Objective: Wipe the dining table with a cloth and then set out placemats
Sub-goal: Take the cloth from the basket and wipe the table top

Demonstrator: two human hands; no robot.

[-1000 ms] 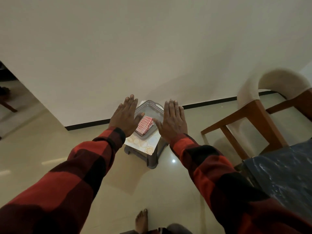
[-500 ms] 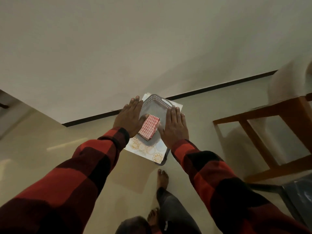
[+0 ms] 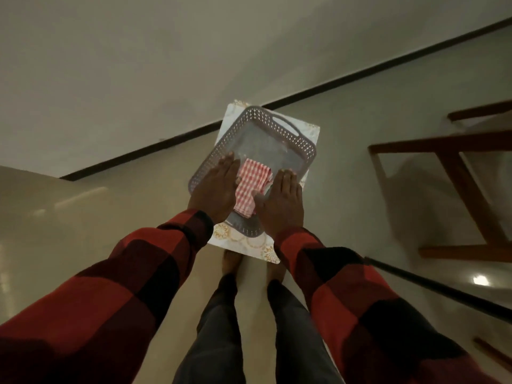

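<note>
The person stood over a low stool by the wall, both arms stretched down in red-and-black checked sleeves. On the stool sat a grey perforated basket point(image 3: 279, 126), and under it lay what looked like pale placemats point(image 3: 243, 242) with a gold pattern, their corners poking out past the basket's rim. Inside the basket, toward its near end, lay the folded red-and-white checked cloth point(image 3: 250, 184).

Both hands were spread flat, fingers straight and together, pinching nothing. The left hand point(image 3: 214, 191) hovered over the basket's left rim and the right hand point(image 3: 282, 202) over its near right side; whether either palm actually touched the plastic I couldn't tell from where things stood.

What mattered was how the cloth lay: directly between the two hands, its long side running away from the person, roughly in line with the fingers. The left hand's inner edge overlapped the cloth's left border, and the right thumb sat at its near corner, so neither hand was clearly closer. To my eye, either one needed only turn inward and close on the fold to lift it; wiping had not yet begun.
</note>
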